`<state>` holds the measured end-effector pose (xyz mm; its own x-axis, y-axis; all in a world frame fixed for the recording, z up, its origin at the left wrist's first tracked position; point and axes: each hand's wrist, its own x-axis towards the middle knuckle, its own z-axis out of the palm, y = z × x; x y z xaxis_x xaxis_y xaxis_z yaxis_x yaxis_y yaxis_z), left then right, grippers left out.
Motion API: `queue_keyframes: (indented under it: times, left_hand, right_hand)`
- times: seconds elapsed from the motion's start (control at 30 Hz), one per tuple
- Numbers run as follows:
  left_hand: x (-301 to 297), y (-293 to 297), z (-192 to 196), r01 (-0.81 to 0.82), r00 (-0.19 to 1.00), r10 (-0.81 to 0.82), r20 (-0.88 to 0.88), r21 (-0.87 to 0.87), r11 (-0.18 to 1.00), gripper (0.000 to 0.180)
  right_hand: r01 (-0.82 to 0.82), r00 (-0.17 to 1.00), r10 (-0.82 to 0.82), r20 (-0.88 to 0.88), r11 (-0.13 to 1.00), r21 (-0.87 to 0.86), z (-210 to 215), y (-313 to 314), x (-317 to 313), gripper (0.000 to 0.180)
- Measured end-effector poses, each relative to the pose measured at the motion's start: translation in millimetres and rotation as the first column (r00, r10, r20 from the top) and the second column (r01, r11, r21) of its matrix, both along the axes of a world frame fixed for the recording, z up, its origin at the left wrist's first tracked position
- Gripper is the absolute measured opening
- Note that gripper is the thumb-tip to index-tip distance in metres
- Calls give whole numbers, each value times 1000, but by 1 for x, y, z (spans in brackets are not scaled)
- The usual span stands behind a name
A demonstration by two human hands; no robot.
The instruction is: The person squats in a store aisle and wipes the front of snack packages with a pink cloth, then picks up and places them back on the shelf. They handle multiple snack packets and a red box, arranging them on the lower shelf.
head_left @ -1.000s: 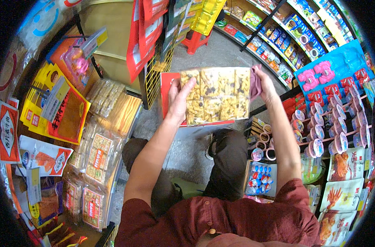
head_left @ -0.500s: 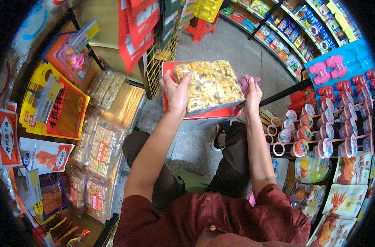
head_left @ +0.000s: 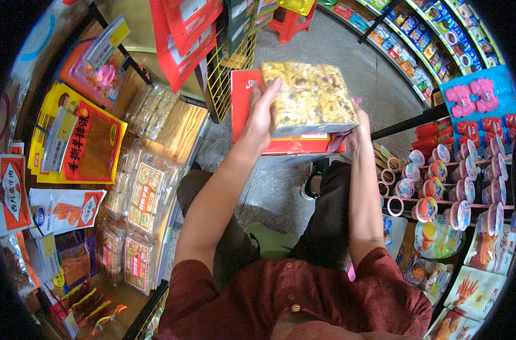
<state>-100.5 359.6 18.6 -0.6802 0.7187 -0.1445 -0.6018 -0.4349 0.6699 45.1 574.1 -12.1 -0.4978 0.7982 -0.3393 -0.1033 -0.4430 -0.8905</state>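
Note:
A clear-wrapped pack of pale, chunky snack blocks is held tilted above a red-topped box. My left hand grips the pack's left side, thumb over the top and the other fingers hidden beneath or behind. At the pack's right corner, my right hand is closed on a purple cloth, which is bunched against the pack's lower right side. Part of the box's red top shows to the left of the pack and below it.
To my left, a shelf holds several wrapped snack packs and hanging yellow bags. On the right, small cups stand in a rack beside food pouches. My legs flank a green stool; a red stool stands ahead.
The pack has risen slightly and turned in my left hand. My right hand with the purple cloth has come in closer to the pack's right side. The view has shifted a little.

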Motion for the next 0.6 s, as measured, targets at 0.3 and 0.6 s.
queue_keyframes:
  times: [0.3, 0.6]
  left_hand:
    - [-12, 27, 2, 60, 997, -60, -49, 8, 998, 60]
    - [-55, -87, -19, -507, 859, 428, -282, -339, 793, 19]
  right_hand:
    - [258, 959, -255, -121, 966, 13, 7, 25, -4, 32]
    - [330, 908, 136, -397, 354, 875, 70, -112, 0, 24]
